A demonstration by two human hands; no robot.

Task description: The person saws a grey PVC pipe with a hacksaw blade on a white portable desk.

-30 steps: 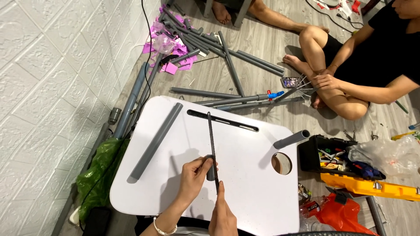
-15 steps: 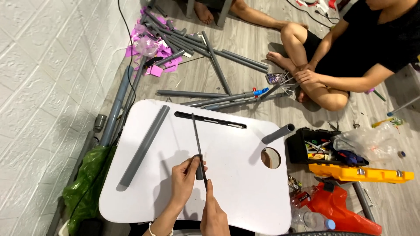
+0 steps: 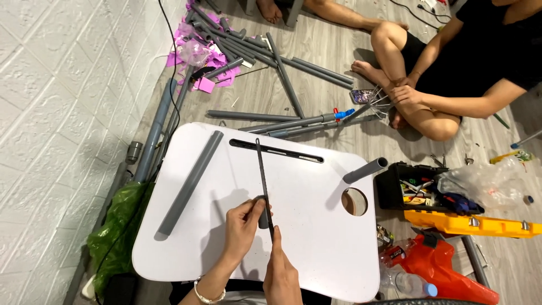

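A: Where is the thin dark rod [image 3: 263,186], and how does it lie?

B: It lies over the white board [image 3: 316,226], long axis running away from the person toward the slot [image 3: 276,151].

A: And the hands?

B: The right hand [image 3: 282,277] pinches its near end. The left hand [image 3: 243,226] is closed on a short grey tube [image 3: 263,212] just beside the rod.

A white brick-pattern wall [image 3: 51,113] meets a grey wood-plank floor [image 3: 316,96] strewn with grey tubes [image 3: 293,62].
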